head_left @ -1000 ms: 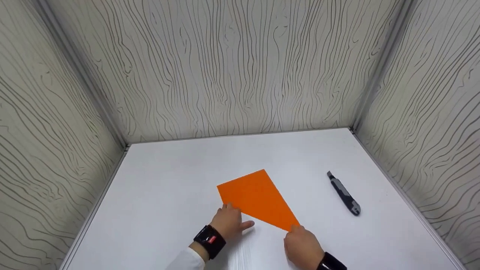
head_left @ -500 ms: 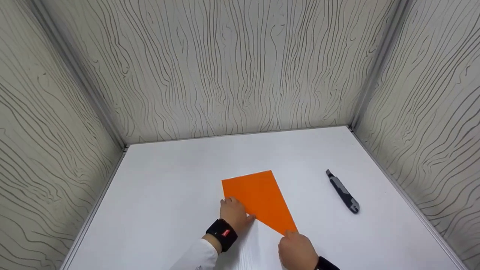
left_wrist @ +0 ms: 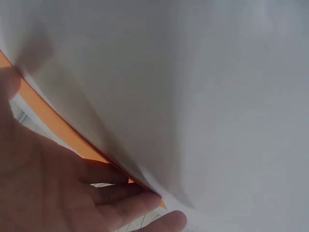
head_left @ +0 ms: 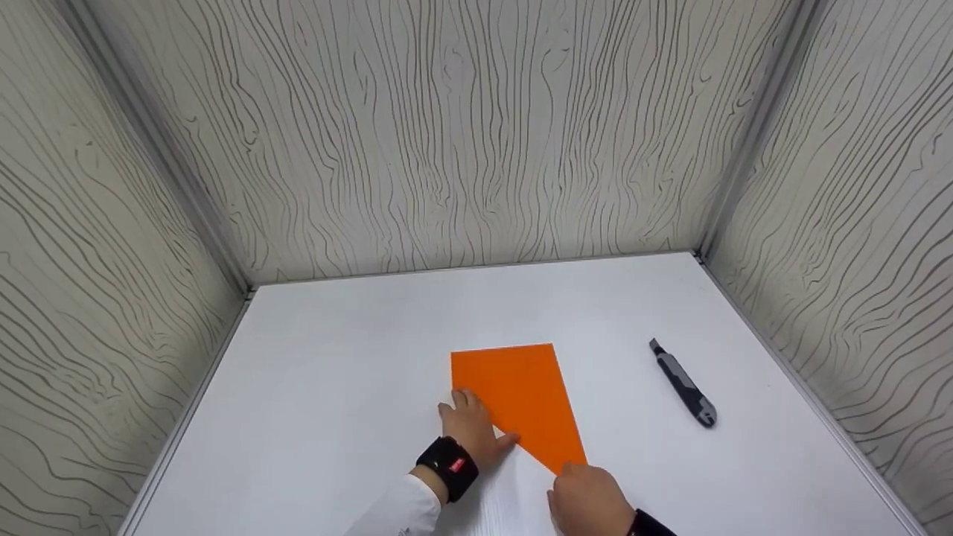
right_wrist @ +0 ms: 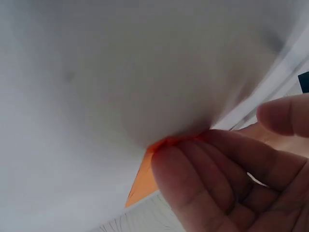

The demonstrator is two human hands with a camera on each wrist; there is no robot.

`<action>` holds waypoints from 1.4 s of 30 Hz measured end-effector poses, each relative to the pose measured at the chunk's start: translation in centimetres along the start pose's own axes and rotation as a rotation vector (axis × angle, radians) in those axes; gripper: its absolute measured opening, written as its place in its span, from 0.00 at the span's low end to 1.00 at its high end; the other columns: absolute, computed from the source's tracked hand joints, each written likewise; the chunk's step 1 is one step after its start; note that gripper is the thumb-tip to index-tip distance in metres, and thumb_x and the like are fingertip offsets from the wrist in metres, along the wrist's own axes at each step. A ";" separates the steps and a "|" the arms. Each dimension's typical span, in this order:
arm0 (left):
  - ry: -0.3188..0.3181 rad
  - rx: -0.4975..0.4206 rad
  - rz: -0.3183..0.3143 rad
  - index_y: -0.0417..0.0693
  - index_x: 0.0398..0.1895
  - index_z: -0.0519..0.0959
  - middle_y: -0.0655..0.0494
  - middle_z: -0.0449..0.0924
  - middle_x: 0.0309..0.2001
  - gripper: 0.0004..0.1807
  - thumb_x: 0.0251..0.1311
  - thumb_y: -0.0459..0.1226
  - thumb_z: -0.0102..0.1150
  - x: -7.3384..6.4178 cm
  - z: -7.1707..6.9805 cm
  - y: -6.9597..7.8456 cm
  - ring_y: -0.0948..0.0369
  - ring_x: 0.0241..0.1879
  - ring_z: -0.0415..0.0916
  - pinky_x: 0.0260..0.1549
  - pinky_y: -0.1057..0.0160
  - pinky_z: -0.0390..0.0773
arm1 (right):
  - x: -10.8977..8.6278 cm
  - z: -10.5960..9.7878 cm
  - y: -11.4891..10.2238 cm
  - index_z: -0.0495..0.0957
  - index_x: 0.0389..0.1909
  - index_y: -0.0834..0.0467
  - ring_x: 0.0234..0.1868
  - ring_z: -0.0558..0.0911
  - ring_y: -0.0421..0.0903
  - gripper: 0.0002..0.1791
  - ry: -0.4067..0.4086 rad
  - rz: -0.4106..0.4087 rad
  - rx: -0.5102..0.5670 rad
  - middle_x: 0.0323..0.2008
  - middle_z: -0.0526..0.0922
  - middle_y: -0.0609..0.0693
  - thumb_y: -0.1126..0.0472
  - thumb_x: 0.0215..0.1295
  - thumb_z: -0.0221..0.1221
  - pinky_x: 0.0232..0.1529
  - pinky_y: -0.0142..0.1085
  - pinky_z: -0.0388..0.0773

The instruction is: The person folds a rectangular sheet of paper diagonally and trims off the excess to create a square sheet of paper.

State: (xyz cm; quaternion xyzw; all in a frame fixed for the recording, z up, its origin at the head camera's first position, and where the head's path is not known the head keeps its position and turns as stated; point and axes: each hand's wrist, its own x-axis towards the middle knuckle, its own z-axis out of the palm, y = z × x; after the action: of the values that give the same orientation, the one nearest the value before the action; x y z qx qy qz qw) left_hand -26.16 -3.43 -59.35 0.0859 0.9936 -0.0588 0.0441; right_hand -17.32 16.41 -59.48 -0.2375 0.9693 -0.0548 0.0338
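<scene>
1. Orange sheet [head_left: 525,394] — laid on the white table [head_left: 342,372]; its slanting near edge is apparently being steadied, perhaps creased.
2. Left hand [head_left: 470,430]: fingers spread along that edge, nothing gripped. Right hand [head_left: 590,500]: fingers bent at the near corner; any grip cannot be told.
3. Even pressure along the edge would be called for — no container is shown.

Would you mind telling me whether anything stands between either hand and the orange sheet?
Nothing visible does: the left hand and right hand both touch the sheet. The cutter lies off to the right, apart from it.
</scene>
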 end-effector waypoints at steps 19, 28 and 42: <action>-0.032 0.096 0.021 0.42 0.76 0.75 0.40 0.76 0.74 0.68 0.53 0.88 0.44 1.3 1.5 0.3 0.43 0.71 0.75 0.62 0.43 0.85 | 8.2 -0.7 11.0 0.85 0.58 0.61 0.54 0.83 0.56 0.29 0.198 0.027 0.196 0.56 0.83 0.58 0.49 0.63 0.78 0.63 0.53 0.84; -0.047 0.121 0.020 0.44 0.75 0.76 0.40 0.77 0.72 0.66 0.54 0.88 0.45 1.0 0.5 0.2 0.44 0.69 0.76 0.62 0.45 0.86 | 11.7 -1.0 10.7 0.72 0.76 0.65 0.73 0.76 0.65 0.50 0.115 0.068 0.268 0.76 0.72 0.66 0.43 0.60 0.79 0.75 0.60 0.73; -0.037 0.199 0.038 0.47 0.76 0.77 0.43 0.78 0.72 0.65 0.55 0.88 0.39 0.8 0.4 0.3 0.46 0.69 0.76 0.61 0.47 0.86 | 14.2 -1.1 9.6 0.62 0.81 0.69 0.82 0.65 0.67 0.62 -0.059 0.064 0.295 0.82 0.63 0.68 0.37 0.57 0.79 0.82 0.60 0.62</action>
State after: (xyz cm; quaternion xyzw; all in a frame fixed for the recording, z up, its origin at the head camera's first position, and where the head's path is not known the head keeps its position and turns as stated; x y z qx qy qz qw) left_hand -26.91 -3.08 -59.88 0.1075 0.9801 -0.1578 0.0547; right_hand -34.37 18.41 -60.14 -0.2004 0.9564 -0.1884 0.0986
